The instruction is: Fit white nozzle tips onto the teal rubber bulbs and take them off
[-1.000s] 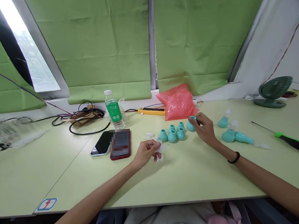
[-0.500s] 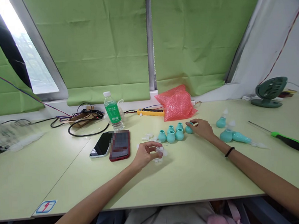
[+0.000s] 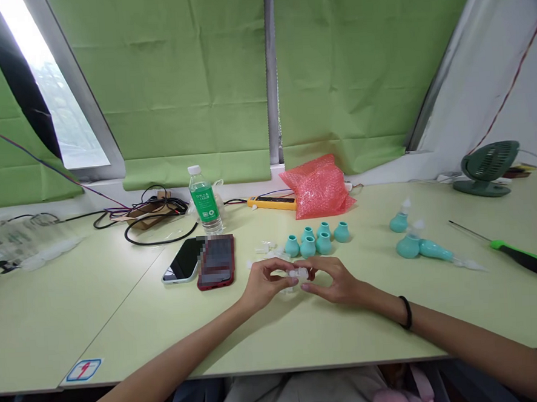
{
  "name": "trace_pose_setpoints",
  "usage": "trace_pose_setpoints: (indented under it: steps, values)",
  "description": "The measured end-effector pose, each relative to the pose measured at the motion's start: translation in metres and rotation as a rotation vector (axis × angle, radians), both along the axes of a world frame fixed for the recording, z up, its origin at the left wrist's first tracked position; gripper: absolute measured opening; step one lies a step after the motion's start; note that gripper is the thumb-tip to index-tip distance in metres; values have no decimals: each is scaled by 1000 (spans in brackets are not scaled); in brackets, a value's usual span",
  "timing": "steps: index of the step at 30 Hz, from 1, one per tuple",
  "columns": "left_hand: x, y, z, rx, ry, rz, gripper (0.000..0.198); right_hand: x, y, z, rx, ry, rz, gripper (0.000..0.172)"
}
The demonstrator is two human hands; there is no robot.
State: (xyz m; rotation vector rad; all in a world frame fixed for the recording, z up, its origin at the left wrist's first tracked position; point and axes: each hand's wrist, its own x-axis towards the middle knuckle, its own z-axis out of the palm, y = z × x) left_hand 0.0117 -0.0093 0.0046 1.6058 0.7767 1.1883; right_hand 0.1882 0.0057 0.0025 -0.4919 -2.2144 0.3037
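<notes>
above the tabletop (image 3: 349, 335), a small translucent piece (image 3: 299, 274) was pinched in the left hand (image 3: 264, 282), the right hand (image 3: 335, 280) close beside it, thumb and fingers parted.

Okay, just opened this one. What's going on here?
A person sits at a table, the left hand pinching a small clear plastic piece. The right hand is curled at the piece's other end; whether its fingers touch it is hard to tell. Just beyond stand six open-necked teal bulbs, with more clear pieces beside them. Off to the right are teal bulbs with clear tips and a screwdriver.
</notes>
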Motion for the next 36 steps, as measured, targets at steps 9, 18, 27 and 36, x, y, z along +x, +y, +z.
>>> trace_pose_setpoints:
  steps: [9,18,27,36]
  values:
    - [-3,-1,-6,760,400,208,22,-3,-1,-4,-42,180,-81,18]
    - [-2,-2,-8,1023,548,405,13,-11,-10,-7,30,248,-172,8]
    - [-4,5,-4,916,552,340,8,-8,-3,-14,199,159,-210,15]
    - [-5,4,0,1025,762,376,11,-6,3,-20,317,110,-209,20]
